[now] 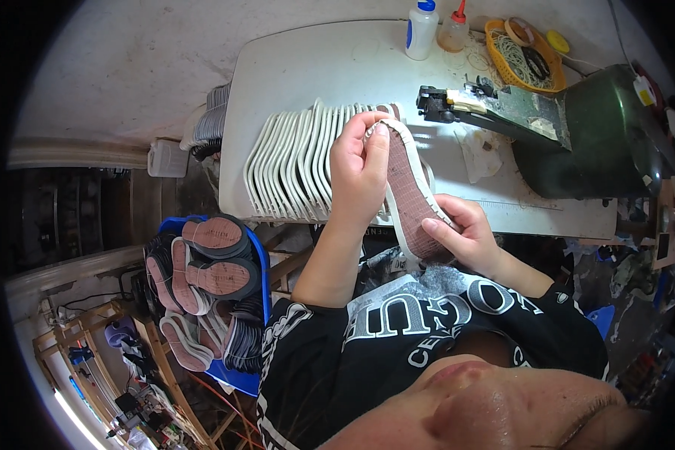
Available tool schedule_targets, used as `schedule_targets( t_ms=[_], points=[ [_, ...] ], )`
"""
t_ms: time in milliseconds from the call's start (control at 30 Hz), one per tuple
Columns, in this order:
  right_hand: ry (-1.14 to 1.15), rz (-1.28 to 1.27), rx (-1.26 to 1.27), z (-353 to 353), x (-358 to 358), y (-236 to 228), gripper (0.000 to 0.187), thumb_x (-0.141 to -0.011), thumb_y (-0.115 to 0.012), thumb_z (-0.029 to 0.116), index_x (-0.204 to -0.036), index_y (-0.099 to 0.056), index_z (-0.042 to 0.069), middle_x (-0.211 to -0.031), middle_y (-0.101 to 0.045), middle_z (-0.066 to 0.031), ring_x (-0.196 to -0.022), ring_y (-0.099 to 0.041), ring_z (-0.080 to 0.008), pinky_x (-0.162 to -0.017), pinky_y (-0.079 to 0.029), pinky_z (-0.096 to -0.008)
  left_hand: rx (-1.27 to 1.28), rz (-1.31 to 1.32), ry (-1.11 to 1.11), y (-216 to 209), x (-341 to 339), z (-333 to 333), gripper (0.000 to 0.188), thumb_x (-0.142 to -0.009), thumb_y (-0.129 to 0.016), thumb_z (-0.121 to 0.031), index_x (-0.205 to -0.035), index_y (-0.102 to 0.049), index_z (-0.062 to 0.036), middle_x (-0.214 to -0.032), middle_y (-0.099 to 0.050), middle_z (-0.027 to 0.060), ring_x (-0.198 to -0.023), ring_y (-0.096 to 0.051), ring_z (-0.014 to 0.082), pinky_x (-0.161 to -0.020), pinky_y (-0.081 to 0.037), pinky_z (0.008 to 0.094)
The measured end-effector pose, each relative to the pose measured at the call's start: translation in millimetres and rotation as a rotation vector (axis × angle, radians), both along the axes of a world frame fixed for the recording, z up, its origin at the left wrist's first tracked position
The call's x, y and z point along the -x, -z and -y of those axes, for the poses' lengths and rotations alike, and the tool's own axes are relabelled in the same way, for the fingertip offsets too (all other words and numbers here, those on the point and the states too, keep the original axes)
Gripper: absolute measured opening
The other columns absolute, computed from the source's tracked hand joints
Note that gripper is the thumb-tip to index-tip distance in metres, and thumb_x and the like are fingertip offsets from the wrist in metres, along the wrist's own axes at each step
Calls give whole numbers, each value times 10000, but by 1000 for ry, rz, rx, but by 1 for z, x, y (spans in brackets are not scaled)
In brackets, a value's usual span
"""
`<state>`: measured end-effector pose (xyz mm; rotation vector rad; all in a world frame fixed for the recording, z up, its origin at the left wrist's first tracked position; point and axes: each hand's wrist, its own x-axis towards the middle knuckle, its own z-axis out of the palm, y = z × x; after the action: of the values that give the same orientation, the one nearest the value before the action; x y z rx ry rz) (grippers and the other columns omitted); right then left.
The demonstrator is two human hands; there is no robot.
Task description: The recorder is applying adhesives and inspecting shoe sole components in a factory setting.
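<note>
Many soles [219, 280] occupy a blue crate [262, 259], cord [511, 54] a yellow basket [501, 68]; left hand [356, 171] and right hand [466, 234] grip one white-edged sole [410, 182].

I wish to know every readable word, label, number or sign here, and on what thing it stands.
Black shirt: large pale letters, partly legible; wording not copied here.
Soles in blue crate: dark print, too small to read.
White bottle: blue marking, unreadable.
Table: ruler-like marks, too small to read.
Held sole: no readable text.
</note>
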<state>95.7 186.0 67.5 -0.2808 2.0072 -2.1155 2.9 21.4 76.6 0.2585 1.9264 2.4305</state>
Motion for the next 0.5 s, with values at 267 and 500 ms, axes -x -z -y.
schedule_targets(
  t_ms=[267,500],
  points=[
    [3,-16,-12,2,0,-3,286,-898,-603,122,-1116,-592,-62,-876,-666,-86,-783,-594,-103,-705,-478,-252,255,-76,-109,-2,2,4,180,-955,-473,-73,-1020,-602,34,-854,-633,25,-742,-559,45,-678,-447,189],
    [-1,104,152,2,-4,-1,300,-925,-573,100,-1164,-563,-81,-987,-643,-68,-873,-567,-84,-774,-460,-236,214,-118,44,-5,3,10,292,-950,-446,-48,-1207,-556,36,-961,-637,50,-826,-579,60,-747,-460,200]
  ],
)
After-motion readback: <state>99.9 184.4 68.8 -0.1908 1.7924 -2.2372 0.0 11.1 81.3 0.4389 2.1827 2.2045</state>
